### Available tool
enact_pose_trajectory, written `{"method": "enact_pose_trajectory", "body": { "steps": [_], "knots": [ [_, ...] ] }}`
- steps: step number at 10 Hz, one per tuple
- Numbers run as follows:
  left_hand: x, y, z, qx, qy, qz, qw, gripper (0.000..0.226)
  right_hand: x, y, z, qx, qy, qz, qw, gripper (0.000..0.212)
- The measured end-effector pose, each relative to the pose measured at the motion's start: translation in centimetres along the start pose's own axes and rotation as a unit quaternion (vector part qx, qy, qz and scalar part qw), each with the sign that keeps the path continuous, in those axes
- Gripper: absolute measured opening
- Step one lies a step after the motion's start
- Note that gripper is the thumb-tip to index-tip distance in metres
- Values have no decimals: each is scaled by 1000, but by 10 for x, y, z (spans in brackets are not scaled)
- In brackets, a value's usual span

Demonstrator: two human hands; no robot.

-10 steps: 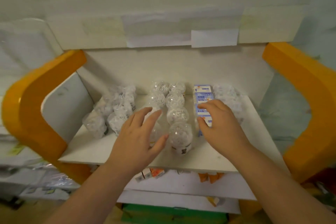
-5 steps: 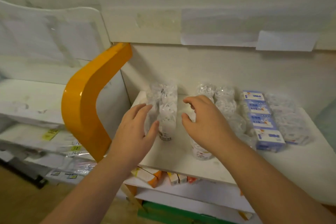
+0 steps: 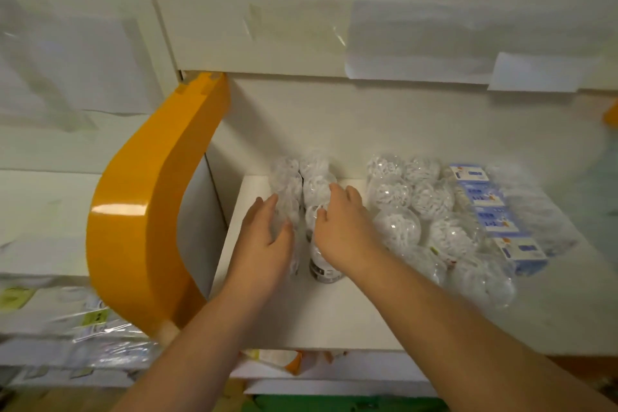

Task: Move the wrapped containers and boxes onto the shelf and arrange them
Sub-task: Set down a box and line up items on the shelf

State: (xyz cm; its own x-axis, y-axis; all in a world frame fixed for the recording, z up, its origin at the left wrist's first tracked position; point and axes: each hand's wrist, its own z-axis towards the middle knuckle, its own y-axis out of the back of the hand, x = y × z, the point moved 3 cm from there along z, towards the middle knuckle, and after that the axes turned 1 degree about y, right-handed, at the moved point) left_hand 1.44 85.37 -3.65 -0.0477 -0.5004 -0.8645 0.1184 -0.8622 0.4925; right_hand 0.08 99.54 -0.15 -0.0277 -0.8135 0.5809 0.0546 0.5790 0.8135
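Flanking 2 container rows (image 3: pixel 302 187), 2 hands (image 3: pixel 267 237); 4 boxes (image 3: pixel 495 214).

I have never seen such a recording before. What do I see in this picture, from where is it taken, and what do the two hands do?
No machine is here: a person wears one camera on the head, which looks forward and down at their own bare arms. The white shelf has an orange side panel at its left. On it stand rows of clear wrapped containers filled with white pieces, and to their right a row of blue and white boxes. The left hand and the right hand press from both sides on the leftmost group of containers, it seems to straighten it. Whether the fingers truly grip anything, the blur does not let me say.
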Motion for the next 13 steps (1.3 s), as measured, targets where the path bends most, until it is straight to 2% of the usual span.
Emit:
{"method": "enact_pose_trajectory", "body": {
  "steps": [2,5,6,7,8,9,10,12,13],
  "knots": [
    [-1,-9,4,4,-11,7,1000,52,-3,-14,1,-46,-1,39,998,48],
    [-3,-5,12,-3,6,-40,999,51,-2,-5,6,-39,9,79,996,51],
    [-6,-2,23,-28,27,-64,997,42,-1,2,20,-19,-7,86,996,51],
    [-16,1,40,-48,69,-27,996,58,-1,6,43,-2,-46,82,996,55],
    [-21,1,68,-56,69,58,994,64,1,4,62,41,-76,78,993,59],
    [-21,-4,91,4,119,109,987,62,3,-1,74,76,-72,48,993,52],
    [-15,-9,103,4,123,83,989,27,3,-2,82,107,-74,42,991,50],
    [-18,-7,96,13,108,35,993,25,5,-4,83,117,-70,49,989,46],
    [-31,-4,93,11,106,47,993,42,7,4,80,122,-61,38,990,55]
  ]
}}
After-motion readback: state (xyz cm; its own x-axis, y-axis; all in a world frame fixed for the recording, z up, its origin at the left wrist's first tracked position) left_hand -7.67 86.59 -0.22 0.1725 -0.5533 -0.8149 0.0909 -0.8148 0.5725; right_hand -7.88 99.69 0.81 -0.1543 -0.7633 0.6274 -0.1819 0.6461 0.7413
